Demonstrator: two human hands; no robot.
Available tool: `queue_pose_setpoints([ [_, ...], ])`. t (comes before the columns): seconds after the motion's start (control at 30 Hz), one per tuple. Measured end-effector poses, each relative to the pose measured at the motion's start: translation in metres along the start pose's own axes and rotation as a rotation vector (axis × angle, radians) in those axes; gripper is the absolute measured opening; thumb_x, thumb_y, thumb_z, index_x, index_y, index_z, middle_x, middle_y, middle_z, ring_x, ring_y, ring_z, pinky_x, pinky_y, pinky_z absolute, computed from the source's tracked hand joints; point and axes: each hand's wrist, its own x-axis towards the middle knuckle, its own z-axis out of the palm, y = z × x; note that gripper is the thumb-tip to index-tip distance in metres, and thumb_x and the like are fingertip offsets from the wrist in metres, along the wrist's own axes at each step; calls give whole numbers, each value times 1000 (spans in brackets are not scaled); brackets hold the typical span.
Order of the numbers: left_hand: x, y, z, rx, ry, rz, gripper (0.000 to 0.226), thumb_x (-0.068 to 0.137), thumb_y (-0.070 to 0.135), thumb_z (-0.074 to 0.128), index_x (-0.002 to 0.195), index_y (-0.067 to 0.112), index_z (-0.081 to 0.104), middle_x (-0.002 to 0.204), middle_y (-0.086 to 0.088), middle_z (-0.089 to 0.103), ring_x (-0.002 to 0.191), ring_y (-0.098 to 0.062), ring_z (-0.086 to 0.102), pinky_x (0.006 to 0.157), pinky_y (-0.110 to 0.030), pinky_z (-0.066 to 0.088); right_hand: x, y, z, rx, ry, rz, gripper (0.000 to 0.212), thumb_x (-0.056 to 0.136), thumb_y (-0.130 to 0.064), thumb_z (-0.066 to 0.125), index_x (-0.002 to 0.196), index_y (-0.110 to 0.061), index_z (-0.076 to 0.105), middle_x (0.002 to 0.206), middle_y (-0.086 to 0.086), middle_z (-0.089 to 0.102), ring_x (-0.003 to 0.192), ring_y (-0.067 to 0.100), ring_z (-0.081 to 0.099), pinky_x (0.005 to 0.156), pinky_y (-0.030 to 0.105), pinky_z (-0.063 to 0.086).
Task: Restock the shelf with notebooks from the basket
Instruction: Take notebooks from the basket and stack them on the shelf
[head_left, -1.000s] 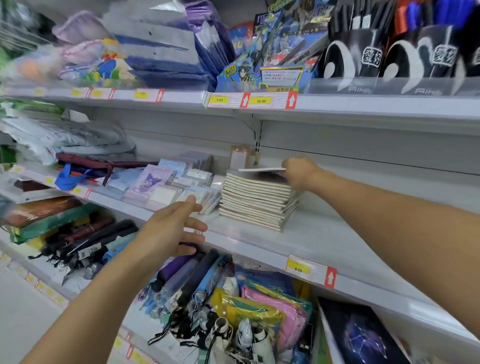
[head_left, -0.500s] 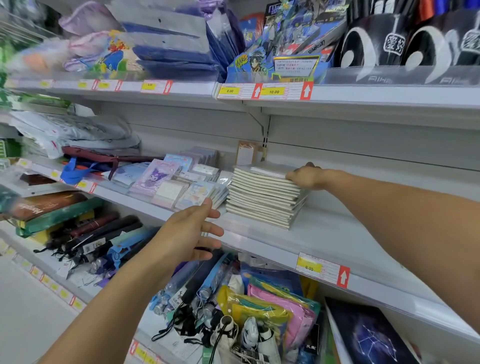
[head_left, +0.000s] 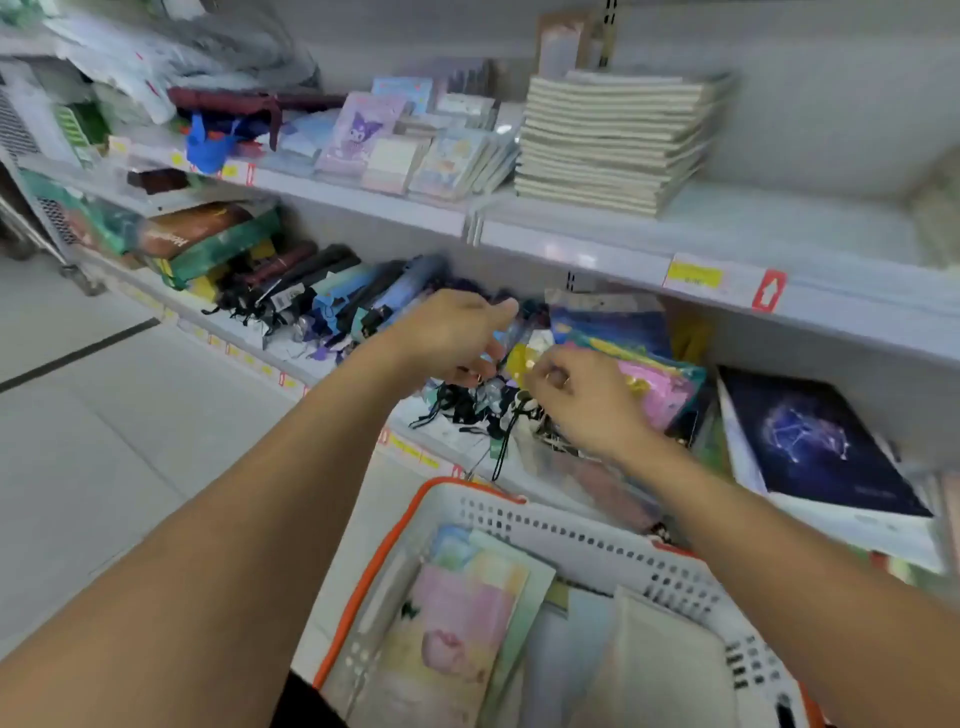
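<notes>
Both hands have come down off the notebook stack (head_left: 613, 143), which sits alone on the shelf (head_left: 597, 249) at 12 o'clock. Motion blur hides detail. The left hand (head_left: 447, 332) hangs with fingers loosely curled, empty; the right hand (head_left: 576, 400) is curled, its grip hard to read. The basket (head_left: 571, 530) at 6 o'clock, cut off below, holds notebooks (head_left: 457, 623) beneath both wrists.
</notes>
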Motion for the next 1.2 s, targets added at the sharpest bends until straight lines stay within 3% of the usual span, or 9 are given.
queue_pose_setpoints([
  [0.13,-27,-18,10,541,-203,-32,43,98,51,46,109,12,62,96,-5,69,79,-18,70,66,-31,59,-98,66,114,34,-697,580,42,87,-47,72,87,-7,62,76,10,61,72,27,61,56,28,47],
  [0.2,-41,-30,13,823,-351,-118,50,96,54,45,111,10,63,99,-5,69,80,-19,69,65,-32,58,-126,86,141,-51,-673,646,76,80,-55,75,135,-8,51,126,10,58,115,28,59,78,32,49],
  [0.27,-51,-47,20,954,-461,-228,56,96,57,43,115,8,64,103,-6,69,82,-19,68,69,-34,59,-144,97,156,-63,-548,641,93,77,-58,75,149,-14,37,145,9,42,132,30,46,92,35,47],
  [0.5,-44,-65,28,1153,-460,-181,61,96,63,36,124,15,60,113,-7,67,102,-27,66,95,-43,50,-165,89,179,-361,-546,407,79,70,-69,74,136,-28,56,131,6,39,124,34,38,98,40,44],
  [0.67,-35,-74,21,1077,-528,-208,52,96,60,40,125,21,57,106,-1,66,93,-17,66,86,-36,55,-167,77,190,-466,-559,297,48,86,-50,70,120,-17,64,128,8,44,122,31,38,96,42,43],
  [0.83,-27,-83,12,904,-553,-214,45,96,56,44,126,24,56,110,4,64,99,-14,66,88,-37,57,-161,85,189,-297,-639,436,47,86,-43,74,115,-9,61,126,11,48,123,31,46,93,37,48],
  [0.93,-22,-86,6,882,-524,-214,43,96,55,46,125,25,57,108,5,64,98,-14,66,83,-34,56,-153,91,182,-108,-610,472,21,85,-30,75,84,-18,59,102,4,57,101,25,58,69,28,42],
  [1.03,-18,-91,5,910,-523,-224,43,96,55,45,126,25,56,108,5,64,99,-15,65,83,-34,56,-140,107,164,-11,-513,574,31,82,-18,76,68,-22,48,86,1,57,83,21,57,53,23,35],
  [1.2,-15,-94,8,868,-541,-257,43,95,56,47,125,26,57,107,6,65,98,-13,66,87,-37,56,-139,137,138,434,-455,980,24,89,-5,70,81,-14,50,94,17,68,83,28,66,73,38,60],
])
